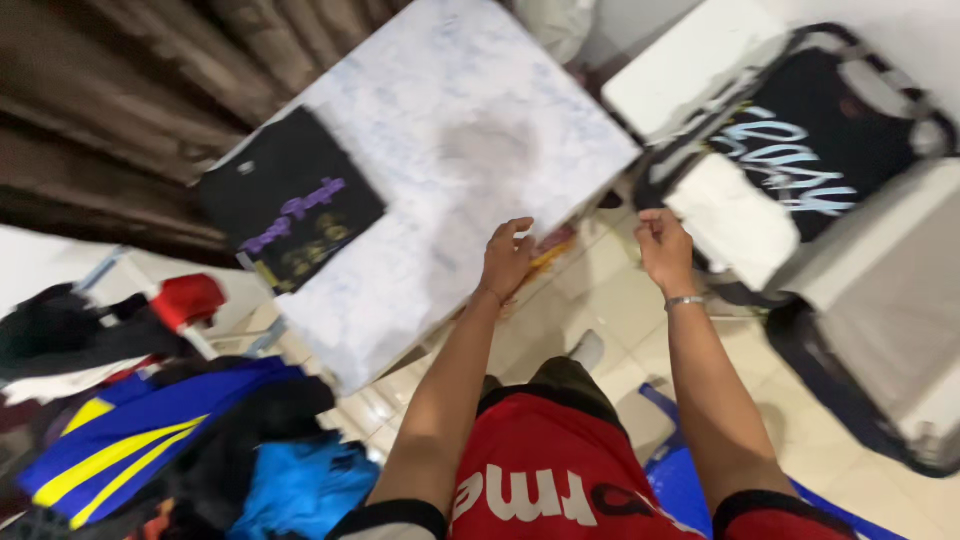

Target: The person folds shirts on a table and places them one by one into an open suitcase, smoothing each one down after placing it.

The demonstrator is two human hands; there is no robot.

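Table (470,130): white marbled top, fills the upper centre of the frame, tilted in view. Most of its surface is bare.

Suitcase (850,340): right side of frame, open, pale lining; a black garment with pale lettering (800,160) lies across its upper part, white folded pieces beside it.

Clothes heap (170,440): lower left, mixed blue, yellow, black and red items, loosely piled.

Folded black shirt with purple print (290,200): lies flat on the table's left corner, upper left of centre, well apart from both hands. Edges look squared.

Left hand (507,262): centre of frame, at the table's near edge, fingers curled loosely. Grip narrow; nothing visibly held. Some orange-red item shows just beyond it under the table edge, too blurred to identify.

Right hand (662,250): right of centre, over the tiled floor (600,300) between table and suitcase, fingers curled in, bracelet on wrist. Grip narrow; no item seen in it.

Judgement: the folded shirt appears done and set down; both hands are free and between items. The hands sit midway between table and suitcase, so a next pick would call for a reach either to the heap at lower left or to the suitcase at right, opening the fingers first. Frame is motion-blurred; finer contact cannot be told.
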